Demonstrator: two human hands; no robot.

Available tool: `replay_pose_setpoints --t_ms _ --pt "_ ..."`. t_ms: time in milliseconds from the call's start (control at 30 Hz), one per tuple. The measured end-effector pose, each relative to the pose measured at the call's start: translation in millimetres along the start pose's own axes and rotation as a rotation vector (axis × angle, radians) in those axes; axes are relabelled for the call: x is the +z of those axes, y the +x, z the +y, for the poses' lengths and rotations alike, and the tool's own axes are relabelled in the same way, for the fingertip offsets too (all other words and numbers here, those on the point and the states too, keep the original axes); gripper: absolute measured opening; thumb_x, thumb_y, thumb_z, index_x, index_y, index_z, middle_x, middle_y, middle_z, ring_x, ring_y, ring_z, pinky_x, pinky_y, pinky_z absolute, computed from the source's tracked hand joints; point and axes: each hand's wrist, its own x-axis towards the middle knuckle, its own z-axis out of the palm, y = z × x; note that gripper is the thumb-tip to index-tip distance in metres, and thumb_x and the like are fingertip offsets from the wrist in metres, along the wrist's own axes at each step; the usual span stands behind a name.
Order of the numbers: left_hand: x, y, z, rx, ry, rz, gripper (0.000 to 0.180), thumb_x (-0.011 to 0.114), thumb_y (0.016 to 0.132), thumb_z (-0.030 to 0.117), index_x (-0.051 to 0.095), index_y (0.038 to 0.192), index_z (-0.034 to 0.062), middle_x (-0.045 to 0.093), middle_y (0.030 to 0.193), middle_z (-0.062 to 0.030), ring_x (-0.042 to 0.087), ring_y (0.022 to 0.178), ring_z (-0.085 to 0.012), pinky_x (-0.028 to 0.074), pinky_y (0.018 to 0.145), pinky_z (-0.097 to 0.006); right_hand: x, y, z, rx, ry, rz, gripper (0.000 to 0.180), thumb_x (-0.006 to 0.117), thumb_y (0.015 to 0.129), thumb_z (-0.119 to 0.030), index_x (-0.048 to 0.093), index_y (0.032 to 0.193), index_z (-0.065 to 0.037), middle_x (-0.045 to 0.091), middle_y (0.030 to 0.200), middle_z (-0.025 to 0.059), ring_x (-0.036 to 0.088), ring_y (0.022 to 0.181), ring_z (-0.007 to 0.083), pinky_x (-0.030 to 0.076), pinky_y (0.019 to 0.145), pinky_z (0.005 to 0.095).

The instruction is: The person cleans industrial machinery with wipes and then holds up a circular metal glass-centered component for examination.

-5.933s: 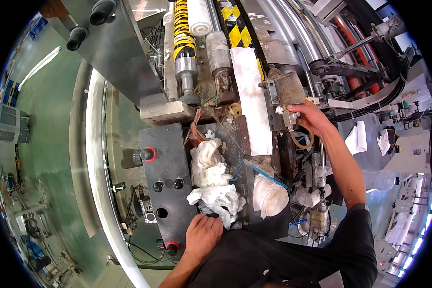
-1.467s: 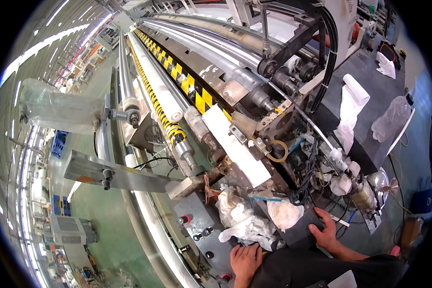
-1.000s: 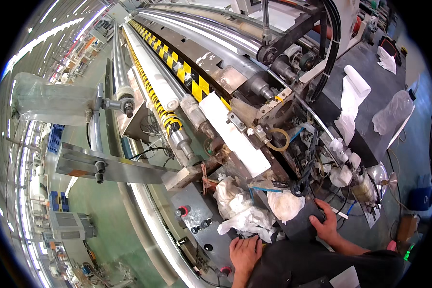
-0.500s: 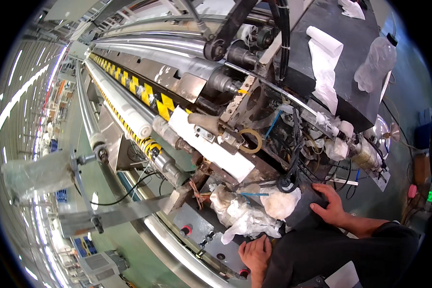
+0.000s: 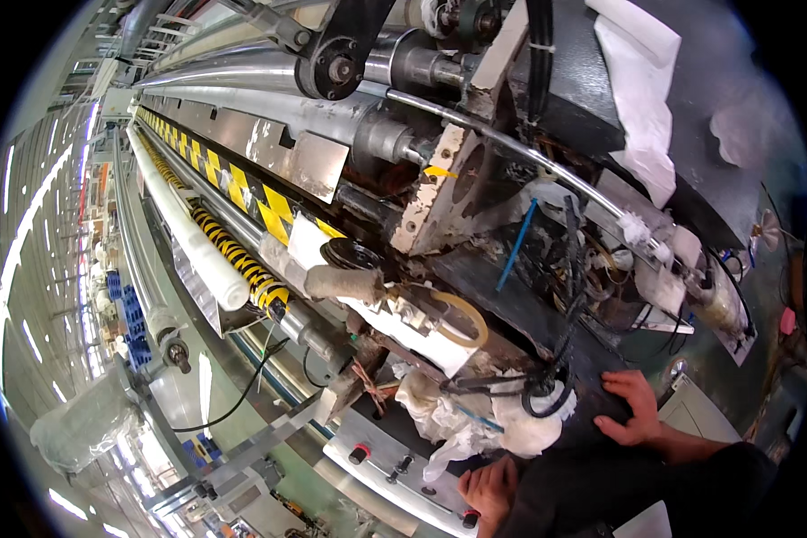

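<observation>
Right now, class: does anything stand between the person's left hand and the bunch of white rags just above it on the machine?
Nothing visible does. The left hand rests on the grey control panel, and the white rags hang right above its fingers. The right hand lies flat on the dark machine frame, farther right.

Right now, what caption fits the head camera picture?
Left hand by white rags, right hand flat on a big dark machine.

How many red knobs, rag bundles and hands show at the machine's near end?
Red knobs: 2
White rag bundles: 1
Hands: 2, left hand on the panel, right hand on the dark machine top
Total: 5
</observation>
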Motion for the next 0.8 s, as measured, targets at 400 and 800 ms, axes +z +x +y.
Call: replay_pose_setpoints --t_ms 400,800 --pt "-5 -4 -5 -0.006 0.021 -0.201 0.023 0.081 0.07 0.035 0.065 0.074 0.0183 0.066 0.072 0.0041 0.064 0.073 -0.016 0.036 0.09 -0.037 -2 -14 21 0.026 -0.017 -0.159 0.062 0.089 0.066 -0.029 0.06 0.113 -0.002 0.06 0.121 0.0185 0.06 0.105 0.0379 0.049 0.09 0.0492" --pt "4 -32 -21 0.023 0.025 -0.151 0.034 0.084 0.061 0.037 0.072 0.087 0.0185 0.07 0.088 0.0048 0.066 0.083 -0.0196 0.04 0.09 -0.04 -5 -18 29 0.002 0.042 -0.201 0.061 0.09 0.067 -0.035 0.058 0.11 -0.005 0.057 0.121 0.0166 0.057 0.107 0.0367 0.049 0.09 0.049"
